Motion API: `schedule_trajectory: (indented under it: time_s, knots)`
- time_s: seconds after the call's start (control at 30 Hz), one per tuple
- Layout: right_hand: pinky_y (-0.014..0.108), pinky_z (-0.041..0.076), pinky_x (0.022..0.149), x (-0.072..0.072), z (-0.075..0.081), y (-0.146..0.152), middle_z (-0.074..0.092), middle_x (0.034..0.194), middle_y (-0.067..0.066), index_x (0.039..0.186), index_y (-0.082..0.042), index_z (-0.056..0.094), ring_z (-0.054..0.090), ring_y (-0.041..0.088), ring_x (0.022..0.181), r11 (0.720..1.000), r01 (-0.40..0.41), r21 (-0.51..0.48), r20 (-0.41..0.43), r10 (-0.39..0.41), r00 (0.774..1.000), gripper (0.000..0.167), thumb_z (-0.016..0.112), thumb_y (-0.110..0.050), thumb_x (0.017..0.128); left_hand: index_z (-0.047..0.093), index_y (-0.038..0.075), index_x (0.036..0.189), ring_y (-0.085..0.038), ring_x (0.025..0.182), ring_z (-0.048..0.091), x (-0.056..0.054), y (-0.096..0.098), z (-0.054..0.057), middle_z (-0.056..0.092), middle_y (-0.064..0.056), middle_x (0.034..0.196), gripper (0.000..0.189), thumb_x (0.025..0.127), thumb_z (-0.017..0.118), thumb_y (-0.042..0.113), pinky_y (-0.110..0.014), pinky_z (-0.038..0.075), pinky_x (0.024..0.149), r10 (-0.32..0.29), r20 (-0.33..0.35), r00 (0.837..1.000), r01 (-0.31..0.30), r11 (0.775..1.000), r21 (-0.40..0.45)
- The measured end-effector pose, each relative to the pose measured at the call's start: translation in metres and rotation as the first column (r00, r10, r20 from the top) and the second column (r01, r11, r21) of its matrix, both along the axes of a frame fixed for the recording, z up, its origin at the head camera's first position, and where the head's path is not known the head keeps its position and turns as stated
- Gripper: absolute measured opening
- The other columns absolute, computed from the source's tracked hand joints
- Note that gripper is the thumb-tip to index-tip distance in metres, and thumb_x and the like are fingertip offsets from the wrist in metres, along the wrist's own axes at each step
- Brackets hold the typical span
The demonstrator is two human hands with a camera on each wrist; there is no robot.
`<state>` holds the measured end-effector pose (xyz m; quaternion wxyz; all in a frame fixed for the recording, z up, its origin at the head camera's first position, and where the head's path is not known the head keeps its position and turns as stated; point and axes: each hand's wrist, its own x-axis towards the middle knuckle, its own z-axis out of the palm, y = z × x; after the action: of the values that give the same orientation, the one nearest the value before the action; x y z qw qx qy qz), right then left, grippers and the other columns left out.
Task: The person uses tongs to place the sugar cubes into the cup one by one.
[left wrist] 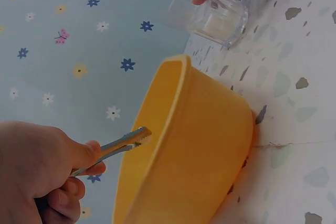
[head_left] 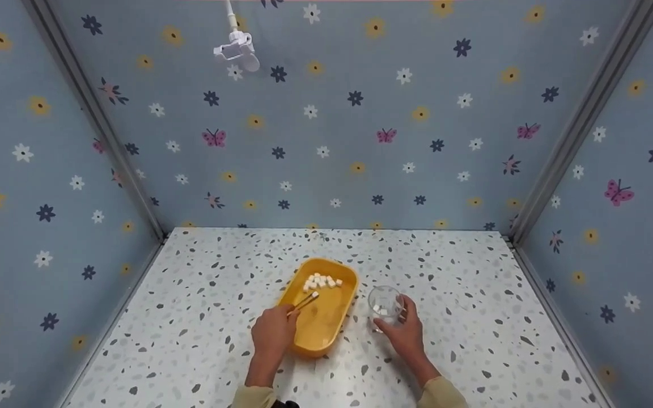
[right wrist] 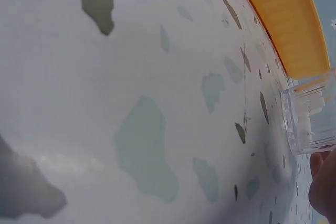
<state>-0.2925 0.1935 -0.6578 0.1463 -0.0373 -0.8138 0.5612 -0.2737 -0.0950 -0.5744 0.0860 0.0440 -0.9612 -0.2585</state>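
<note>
My left hand point(head_left: 274, 330) grips a pair of metal tongs point(left wrist: 118, 145), whose tips pinch a small white cube point(head_left: 315, 294) over the yellow tub point(head_left: 321, 328). Several more white cubes point(head_left: 322, 281) lie together at the tub's far end. To the right of the tub, my right hand point(head_left: 407, 330) holds a clear glass point(head_left: 385, 300) with fingers and thumb around its side. White cubes point(head_left: 382, 310) sit in the bottom of the glass. In the right wrist view, only a small part of the hand point(right wrist: 324, 187) shows beside the glass.
The tub and glass stand on a white speckled tabletop point(head_left: 451, 272). Flower-patterned walls point(head_left: 326, 130) enclose it at the back and both sides, with grey metal posts point(head_left: 573, 124) at the corners. A white bracket point(head_left: 238, 51) hangs high at the back.
</note>
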Motion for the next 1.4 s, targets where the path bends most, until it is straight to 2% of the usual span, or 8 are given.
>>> schedule_trajectory:
  time_s: [0.13,0.3,0.53,0.73,1.03,1.4]
  knots:
    - [0.048,0.043,0.096,0.001,0.001,0.001,0.047,0.142,0.014,0.142,-0.008,0.040,0.053,0.035,0.118,1.000,-0.004,-0.004,-0.001,0.004,1.000,0.088,0.088,-0.030,0.072,0.075,0.010,0.107,-0.017,0.071,0.063,0.002,0.007,0.011,0.072,-0.006,0.094,0.025,0.091,0.069,0.029,-0.040,0.051,0.062,-0.061,-0.047,0.997,0.062,0.998,0.023]
    - [0.048,0.043,0.095,0.001,0.001,0.001,0.048,0.141,0.014,0.142,-0.009,0.040,0.053,0.035,0.117,1.000,-0.006,-0.017,-0.004,0.006,1.000,0.088,0.088,-0.030,0.071,0.076,0.012,0.104,-0.018,0.071,0.064,0.002,0.017,0.019,0.072,-0.004,0.093,0.022,0.090,0.071,0.028,-0.039,0.050,0.060,-0.131,-0.141,0.981,0.142,0.988,0.065]
    - [0.048,0.044,0.093,0.001,-0.002,0.001,0.048,0.140,0.015,0.142,-0.009,0.040,0.055,0.036,0.115,1.000,-0.009,-0.011,-0.021,0.009,1.000,0.087,0.088,-0.029,0.072,0.076,0.016,0.105,-0.012,0.073,0.064,0.001,0.035,0.022,0.072,0.001,0.093,0.020,0.092,0.068,0.030,-0.033,0.050,0.061,-0.225,-0.214,0.951,0.255,0.959,0.124]
    - [0.049,0.045,0.093,0.002,-0.004,0.002,0.047,0.141,0.015,0.142,-0.008,0.040,0.055,0.037,0.114,1.000,-0.022,-0.020,-0.037,0.021,0.999,0.087,0.087,-0.031,0.072,0.076,0.019,0.102,-0.009,0.069,0.063,-0.004,0.055,0.017,0.071,0.005,0.088,0.017,0.094,0.066,0.031,-0.029,0.047,0.056,-0.288,-0.237,0.928,0.330,0.930,0.162]
    - [0.046,0.044,0.094,0.002,-0.004,0.002,0.047,0.143,0.011,0.142,-0.010,0.041,0.054,0.034,0.117,1.000,-0.014,0.005,-0.042,0.014,0.999,0.086,0.087,-0.032,0.073,0.077,0.019,0.100,-0.007,0.067,0.061,-0.009,0.081,0.007,0.070,0.008,0.086,0.016,0.094,0.066,0.029,-0.030,0.047,0.057,-0.330,-0.238,0.914,0.374,0.911,0.173]
    - [0.047,0.043,0.096,0.002,-0.003,0.002,0.045,0.145,0.011,0.143,-0.010,0.039,0.053,0.034,0.120,1.000,-0.017,0.009,-0.011,0.017,1.000,0.089,0.086,-0.035,0.073,0.076,0.019,0.105,-0.013,0.078,0.067,-0.007,0.083,0.004,0.072,0.004,0.092,0.017,0.093,0.067,0.027,-0.035,0.052,0.063,-0.322,-0.231,0.918,0.358,0.924,0.133]
